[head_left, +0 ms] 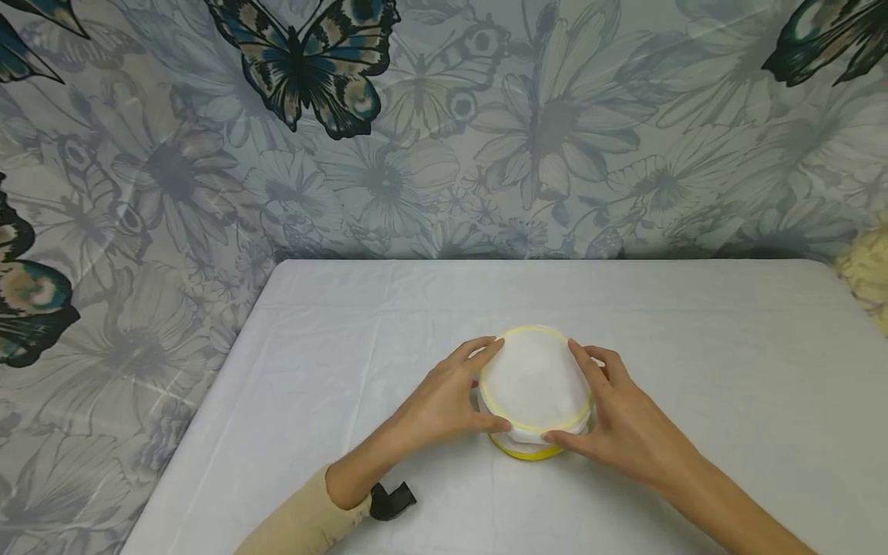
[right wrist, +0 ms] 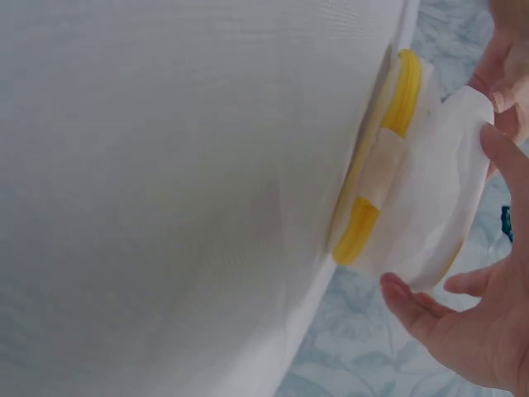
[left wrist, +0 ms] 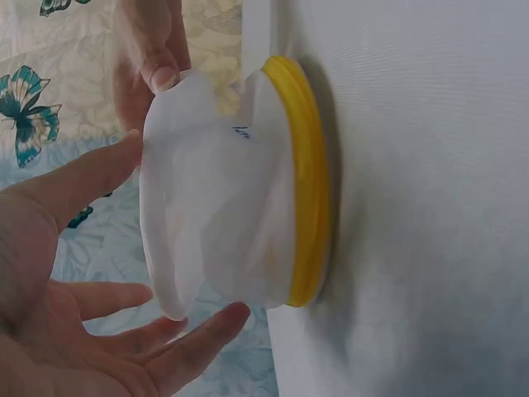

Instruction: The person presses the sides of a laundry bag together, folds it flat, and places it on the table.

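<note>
A round white laundry bag [head_left: 536, 378] with yellow trim stands on the white-covered table. Its side is soft and creased, and small dark lettering shows on it in the left wrist view. My left hand [head_left: 454, 389] holds the upper rim from the left, thumb at the near edge and fingers toward the far edge. From the right, my right hand [head_left: 620, 416] holds the same rim in a similar way. A yellow band [left wrist: 307, 182] circles the base. In the right wrist view, a pale piece [right wrist: 383, 165] interrupts that band.
The table [head_left: 333, 331] wears a white cloth with faint folds. Behind it and at the left hangs a grey floral cloth [head_left: 444, 193] with butterflies. Something pale yellow [head_left: 867, 270] shows at the right edge. A black strap [head_left: 391, 501] sits at my left wrist.
</note>
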`<state>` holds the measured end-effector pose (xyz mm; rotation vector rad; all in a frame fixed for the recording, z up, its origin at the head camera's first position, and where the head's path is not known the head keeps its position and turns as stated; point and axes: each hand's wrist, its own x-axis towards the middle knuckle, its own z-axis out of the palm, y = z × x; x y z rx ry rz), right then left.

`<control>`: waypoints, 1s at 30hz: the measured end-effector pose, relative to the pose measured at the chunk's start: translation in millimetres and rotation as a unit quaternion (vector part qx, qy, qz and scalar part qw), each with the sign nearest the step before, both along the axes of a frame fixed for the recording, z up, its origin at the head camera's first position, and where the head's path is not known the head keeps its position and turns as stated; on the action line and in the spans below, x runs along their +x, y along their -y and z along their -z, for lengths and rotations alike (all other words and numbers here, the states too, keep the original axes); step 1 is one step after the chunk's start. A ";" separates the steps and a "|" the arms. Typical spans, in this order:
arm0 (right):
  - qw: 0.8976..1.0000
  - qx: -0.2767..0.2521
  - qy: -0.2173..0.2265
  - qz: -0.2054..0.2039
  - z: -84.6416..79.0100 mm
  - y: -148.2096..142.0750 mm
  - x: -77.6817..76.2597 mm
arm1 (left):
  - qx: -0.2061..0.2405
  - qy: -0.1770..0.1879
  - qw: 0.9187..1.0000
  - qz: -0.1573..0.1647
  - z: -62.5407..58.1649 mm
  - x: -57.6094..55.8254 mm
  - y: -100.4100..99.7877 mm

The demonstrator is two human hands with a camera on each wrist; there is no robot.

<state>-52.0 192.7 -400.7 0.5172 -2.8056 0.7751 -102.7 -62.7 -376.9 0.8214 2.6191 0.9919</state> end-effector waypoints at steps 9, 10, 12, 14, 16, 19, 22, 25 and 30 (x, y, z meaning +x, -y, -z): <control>1.000 -0.010 0.017 0.000 2.5 -0.9 3.2 | -0.023 -0.027 0.999 0.007 16.3 2.6 -1.1; 1.000 -0.012 0.018 -0.001 2.4 -1.5 3.2 | -0.022 -0.026 0.999 0.005 17.6 2.3 -1.0; 1.000 -0.014 0.019 -0.004 2.6 -2.5 2.7 | -0.022 -0.024 0.999 0.003 19.6 1.6 -0.9; 1.000 -0.014 0.020 -0.005 2.8 -3.1 2.0 | -0.025 -0.023 0.999 0.004 21.1 1.0 -0.7; 0.999 -0.016 0.030 -0.004 3.3 -3.2 1.1 | -0.030 -0.026 0.999 0.009 22.4 0.6 -0.7; 0.998 -0.017 0.054 0.003 4.2 -2.2 -0.1 | -0.036 -0.037 0.999 0.019 24.2 0.3 -0.7; 0.997 -0.014 0.078 0.007 5.0 -0.4 -1.4 | -0.038 -0.043 0.998 0.024 25.3 0.4 -0.5; 0.995 -0.002 0.096 0.002 5.6 1.1 -3.4 | -0.042 -0.041 0.998 0.025 25.7 0.8 -0.6; 0.992 0.022 0.121 -0.007 8.6 1.8 -5.6 | -0.049 -0.038 0.998 0.026 26.6 1.1 -2.0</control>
